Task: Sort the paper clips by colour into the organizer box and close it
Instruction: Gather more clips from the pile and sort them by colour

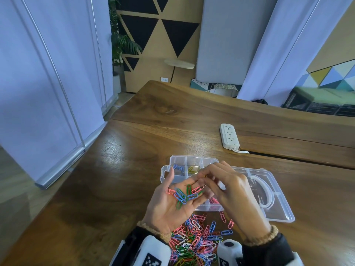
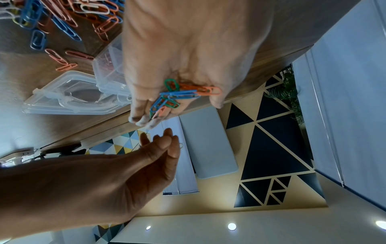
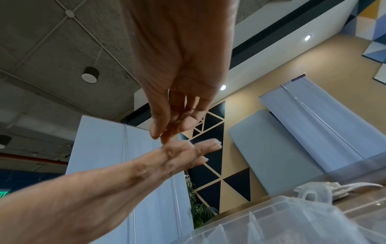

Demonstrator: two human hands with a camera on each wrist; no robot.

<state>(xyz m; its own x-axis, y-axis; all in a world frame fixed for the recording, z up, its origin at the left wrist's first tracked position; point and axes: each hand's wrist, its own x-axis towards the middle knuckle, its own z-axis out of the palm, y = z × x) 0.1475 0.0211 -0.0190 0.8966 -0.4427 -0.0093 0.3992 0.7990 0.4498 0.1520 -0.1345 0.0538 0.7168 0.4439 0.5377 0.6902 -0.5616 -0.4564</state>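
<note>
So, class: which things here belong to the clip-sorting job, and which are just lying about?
Job:
- organizer box
- its open lid
- loose clip pile
- clips in the left hand
- right hand, pinching one clip

Lying about:
- power strip
- potted plant

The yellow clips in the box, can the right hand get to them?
Probably yes. The right hand hovers just above the open box, the lid is off to the side, and nothing covers the yellow clips. It already pinches a small clip, though.

Head view high, looking down at table [image 1: 134, 143], wrist views close, tilted up toward ceiling, all sharing both hands
</note>
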